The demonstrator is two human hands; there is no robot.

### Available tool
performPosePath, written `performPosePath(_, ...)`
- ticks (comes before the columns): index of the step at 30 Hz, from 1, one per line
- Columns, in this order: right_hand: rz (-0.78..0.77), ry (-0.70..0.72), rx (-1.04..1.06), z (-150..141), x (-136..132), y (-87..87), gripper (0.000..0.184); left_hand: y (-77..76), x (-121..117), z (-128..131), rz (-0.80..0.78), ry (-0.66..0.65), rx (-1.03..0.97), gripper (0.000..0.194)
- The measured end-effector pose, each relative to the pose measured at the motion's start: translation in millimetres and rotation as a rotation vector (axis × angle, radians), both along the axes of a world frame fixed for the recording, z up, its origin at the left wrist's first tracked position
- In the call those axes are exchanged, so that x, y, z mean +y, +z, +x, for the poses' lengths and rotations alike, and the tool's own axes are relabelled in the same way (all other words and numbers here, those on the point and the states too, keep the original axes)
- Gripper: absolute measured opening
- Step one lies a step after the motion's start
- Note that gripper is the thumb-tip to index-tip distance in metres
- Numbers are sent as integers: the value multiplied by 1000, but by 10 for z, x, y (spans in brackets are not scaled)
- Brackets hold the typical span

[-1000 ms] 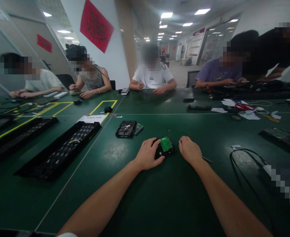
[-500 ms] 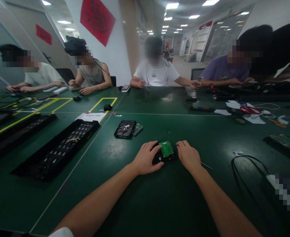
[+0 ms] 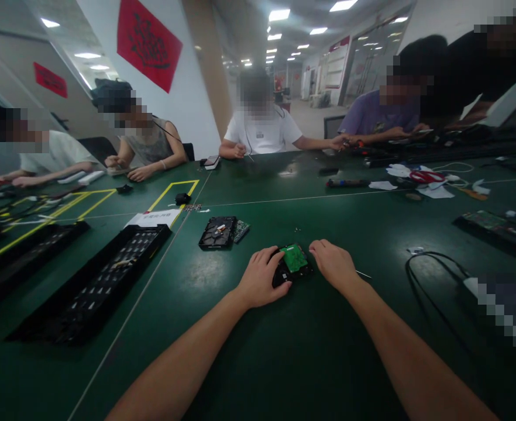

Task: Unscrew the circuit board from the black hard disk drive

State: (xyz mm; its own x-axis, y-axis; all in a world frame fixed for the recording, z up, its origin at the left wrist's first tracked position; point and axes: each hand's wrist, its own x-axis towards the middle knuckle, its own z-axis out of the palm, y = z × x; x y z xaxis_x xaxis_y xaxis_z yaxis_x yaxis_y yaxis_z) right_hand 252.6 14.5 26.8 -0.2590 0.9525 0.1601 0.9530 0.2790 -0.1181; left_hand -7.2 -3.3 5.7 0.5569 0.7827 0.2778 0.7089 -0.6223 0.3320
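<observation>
My left hand (image 3: 262, 278) grips the left side of a black hard drive (image 3: 284, 273), thumb along the near edge and fingers over the far part. A green circuit board (image 3: 295, 258) lies on the drive's upper face. Just past the drive's right edge is my right hand (image 3: 333, 263), its fingers pinched together; what they hold, if anything, is hidden. A thin metal rod (image 3: 364, 274) shows beside my right wrist, its other end out of sight. Several tiny screws (image 3: 297, 229) lie beyond the drive.
Another opened black drive (image 3: 217, 233) sits to the left, beside a loose circuit board (image 3: 241, 230). A long black tray (image 3: 95, 280) is further left. A black cable (image 3: 433, 257) and an electronic unit (image 3: 495, 229) lie to the right. Several people sit across the green table (image 3: 223, 362).
The camera view has tilted and shifted, so the table's contents appear displaced. Both hands keep nearly the same places about the hard drive.
</observation>
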Motion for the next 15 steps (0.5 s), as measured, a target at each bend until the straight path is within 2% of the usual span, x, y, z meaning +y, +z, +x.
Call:
performPosePath(3, 1, 52, 39, -30, -45, 9, 20, -10, 3, 3, -6, -6, -15, 78)
performPosePath(8, 57, 217, 192, -64, -97, -6, 15, -42, 1, -12, 11, -19, -13, 74)
performPosePath(15, 34, 237, 183, -94, -131, 6, 22, -63, -3, -17, 32, -22, 14, 72)
